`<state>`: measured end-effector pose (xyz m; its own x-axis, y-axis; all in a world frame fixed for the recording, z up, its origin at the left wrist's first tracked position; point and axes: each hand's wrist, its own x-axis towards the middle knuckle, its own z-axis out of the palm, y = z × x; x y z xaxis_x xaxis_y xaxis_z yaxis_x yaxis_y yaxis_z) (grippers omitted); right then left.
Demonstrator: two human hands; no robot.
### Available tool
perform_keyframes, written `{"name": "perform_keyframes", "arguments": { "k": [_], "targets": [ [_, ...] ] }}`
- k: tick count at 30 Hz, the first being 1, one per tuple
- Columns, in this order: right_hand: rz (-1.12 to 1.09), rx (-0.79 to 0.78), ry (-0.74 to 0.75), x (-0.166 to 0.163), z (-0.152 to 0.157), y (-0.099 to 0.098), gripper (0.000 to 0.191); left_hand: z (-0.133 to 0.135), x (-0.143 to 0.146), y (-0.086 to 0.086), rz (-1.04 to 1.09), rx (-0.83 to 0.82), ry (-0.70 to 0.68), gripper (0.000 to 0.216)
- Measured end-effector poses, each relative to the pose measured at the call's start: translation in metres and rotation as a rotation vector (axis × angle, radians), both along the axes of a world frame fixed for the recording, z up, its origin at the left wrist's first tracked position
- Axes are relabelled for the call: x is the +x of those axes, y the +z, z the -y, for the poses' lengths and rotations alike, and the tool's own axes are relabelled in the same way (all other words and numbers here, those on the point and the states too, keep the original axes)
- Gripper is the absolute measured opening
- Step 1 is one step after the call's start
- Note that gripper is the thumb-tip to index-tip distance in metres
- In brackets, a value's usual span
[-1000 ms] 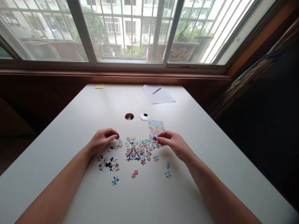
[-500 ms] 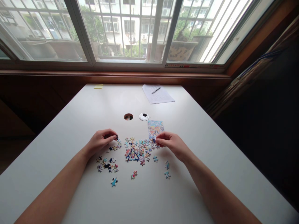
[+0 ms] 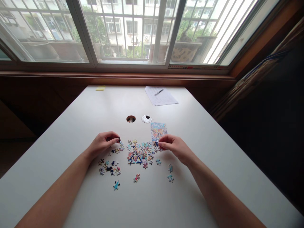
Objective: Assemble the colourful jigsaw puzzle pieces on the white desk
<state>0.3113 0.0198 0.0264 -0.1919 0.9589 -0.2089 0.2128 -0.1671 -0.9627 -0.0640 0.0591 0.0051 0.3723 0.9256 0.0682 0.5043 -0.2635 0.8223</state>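
Small colourful jigsaw pieces (image 3: 139,154) lie scattered in the middle of a white table (image 3: 201,148), with a partly joined cluster at their centre. My left hand (image 3: 103,143) rests at the left edge of the scatter and pinches a dark puzzle piece (image 3: 119,139) between thumb and fingers. At the right edge of the scatter my right hand (image 3: 174,146) pinches another small piece (image 3: 157,143). A printed reference picture (image 3: 158,130) lies just beyond my right hand. More loose pieces sit near my left wrist (image 3: 109,167) and beside my right forearm (image 3: 170,172).
A round cable hole (image 3: 130,119) and its loose white cap (image 3: 146,118) lie past the pieces. At the table's far edge are a sheet of paper (image 3: 161,96) with a pen (image 3: 159,91) and a yellow sticky note (image 3: 100,88). A barred window (image 3: 133,31) runs behind.
My right hand has lowered slightly toward the pieces with its small piece. The left hand keeps its pinch in place.
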Motion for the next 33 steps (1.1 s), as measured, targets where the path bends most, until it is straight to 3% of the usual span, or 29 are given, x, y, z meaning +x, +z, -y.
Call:
{"name": "perform_keyframes", "arguments": {
  "k": [8, 33],
  "targets": [
    [0.067, -0.001, -0.034, 0.013, -0.005, 0.007, 0.025, 0.0, 0.0, -0.001, 0.033, -0.004, -0.021, 0.03],
    [0.137, -0.02, -0.046, 0.018, -0.006, 0.003, 0.026, 0.003, 0.0, 0.002, 0.08, -0.061, -0.063, 0.022]
  ]
}}
